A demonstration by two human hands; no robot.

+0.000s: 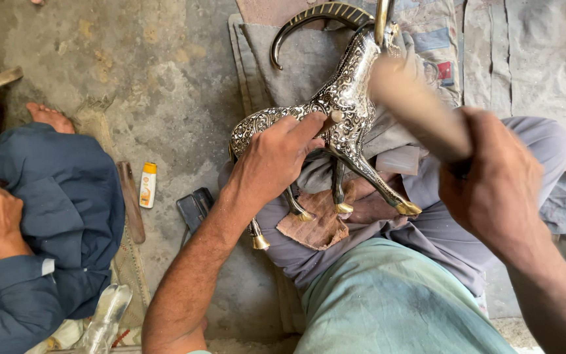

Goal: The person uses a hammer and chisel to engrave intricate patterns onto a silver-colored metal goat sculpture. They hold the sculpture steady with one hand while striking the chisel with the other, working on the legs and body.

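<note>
**Engraving well underway on the metal deer**

Pinning the ornate metal deer figurine (335, 111) on the lap, centre of scene, left hand (273, 160) closed around a small punch against its body. Swinging a blurred wooden mallet (420, 108), right hand (492, 187) gripping tight. Looking mostly patterned already, plain horns remaining

The animal figurine (342, 108) was polished metal, silvery and densely engraved, with glossy brass-coloured hooves and a ridged, curved horn. The blurred handle (420, 111) in the right hand (492, 190) looked like pale, matt wood. The floor (165, 78) was rough, stained concrete. The trousers (440, 229) were soft grey cloth; a small bottle (147, 185) looked like smooth plastic.
</note>
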